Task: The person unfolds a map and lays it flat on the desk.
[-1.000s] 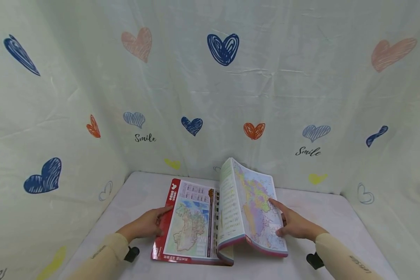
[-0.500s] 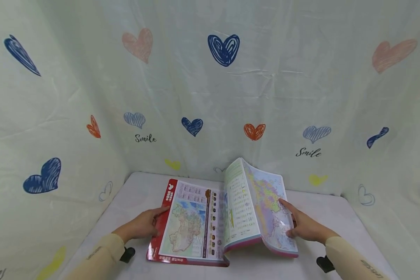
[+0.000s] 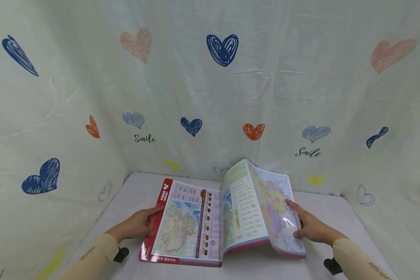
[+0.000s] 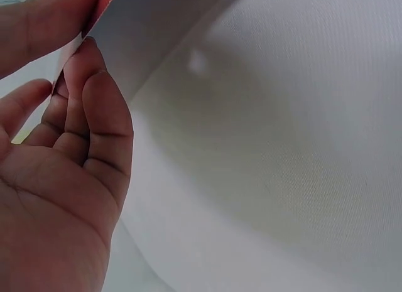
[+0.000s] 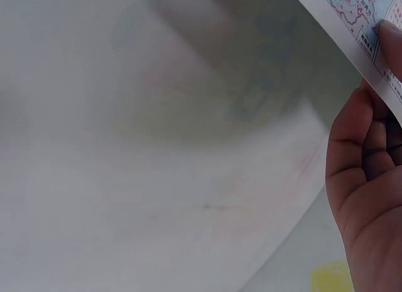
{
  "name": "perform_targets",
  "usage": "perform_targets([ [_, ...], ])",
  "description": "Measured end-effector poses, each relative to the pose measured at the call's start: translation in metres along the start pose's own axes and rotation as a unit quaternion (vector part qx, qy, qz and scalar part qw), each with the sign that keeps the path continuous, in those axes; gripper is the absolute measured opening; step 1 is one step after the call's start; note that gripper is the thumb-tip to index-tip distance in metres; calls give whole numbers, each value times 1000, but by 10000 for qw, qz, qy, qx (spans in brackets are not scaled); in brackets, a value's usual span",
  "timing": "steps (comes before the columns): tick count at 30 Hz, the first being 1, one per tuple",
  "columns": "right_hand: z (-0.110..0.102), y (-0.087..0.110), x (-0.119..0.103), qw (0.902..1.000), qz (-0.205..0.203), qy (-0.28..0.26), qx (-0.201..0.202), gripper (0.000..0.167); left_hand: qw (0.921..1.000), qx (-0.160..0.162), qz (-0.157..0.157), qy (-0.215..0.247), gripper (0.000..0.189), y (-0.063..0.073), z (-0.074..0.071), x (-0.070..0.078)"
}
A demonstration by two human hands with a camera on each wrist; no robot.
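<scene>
A folded map (image 3: 180, 223) with a red left border stands partly unfolded between my hands in the head view. Its left panel lies low and fairly flat, while the panels right of the middle rise into a sharp ridge. My left hand (image 3: 136, 225) pinches the red edge; in the left wrist view the thumb is above the sheet and curled fingers (image 4: 107, 110) are below. At the opposite edge, my right hand (image 3: 315, 225) grips the colourful right panel (image 3: 278, 210). The right wrist view shows its thumb on the printed face and curled fingers (image 5: 352, 122) underneath.
The map is over a white table (image 3: 318, 206), whose far edge meets a hanging cloth (image 3: 280, 101) printed with hearts and "Smile". The cloth also encloses the left and right sides. A black wrist device (image 3: 121, 255) sits by the left cuff.
Both hands have moved apart, the left one leftward and the right one rightward, each keeping its edge. The map has spread wider, the ridge has shifted right, and more of the middle panels shows.
</scene>
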State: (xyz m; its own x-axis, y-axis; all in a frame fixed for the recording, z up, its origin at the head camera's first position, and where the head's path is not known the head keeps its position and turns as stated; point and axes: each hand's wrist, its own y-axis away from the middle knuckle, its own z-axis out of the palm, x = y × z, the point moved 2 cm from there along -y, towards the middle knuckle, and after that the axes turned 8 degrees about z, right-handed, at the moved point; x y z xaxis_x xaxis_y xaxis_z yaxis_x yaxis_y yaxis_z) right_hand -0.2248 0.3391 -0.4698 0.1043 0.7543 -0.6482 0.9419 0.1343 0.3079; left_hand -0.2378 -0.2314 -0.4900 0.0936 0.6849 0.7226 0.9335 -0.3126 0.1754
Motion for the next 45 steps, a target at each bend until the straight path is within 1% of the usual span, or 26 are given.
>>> perform_targets([
  [6,-4,2,5,9999,-3,106,23,114,10000,13,-57,-48,88,2,-3,-5],
  [10,-9,8,9,9999,-59,104,-53,112,9999,25,-86,-114,88,4,-5,-6],
  [18,-17,14,21,9997,-53,243,-52,112,9994,44,-53,-329,87,7,-13,-9],
  [24,-21,16,29,9996,-28,227,-152,112,9991,32,-51,-416,86,8,-15,-11],
  [33,-25,16,37,9993,246,270,-91,112,9990,38,-91,-444,87,13,-20,-11],
  [35,-25,17,39,9992,271,292,-76,111,9988,40,-82,-482,87,13,-21,-13],
  [41,-26,20,46,9981,533,307,-34,112,9987,-27,-105,-494,88,12,-23,-17],
  [45,-26,20,50,9979,555,329,-27,112,9989,-56,-144,-452,88,13,-23,-19],
])
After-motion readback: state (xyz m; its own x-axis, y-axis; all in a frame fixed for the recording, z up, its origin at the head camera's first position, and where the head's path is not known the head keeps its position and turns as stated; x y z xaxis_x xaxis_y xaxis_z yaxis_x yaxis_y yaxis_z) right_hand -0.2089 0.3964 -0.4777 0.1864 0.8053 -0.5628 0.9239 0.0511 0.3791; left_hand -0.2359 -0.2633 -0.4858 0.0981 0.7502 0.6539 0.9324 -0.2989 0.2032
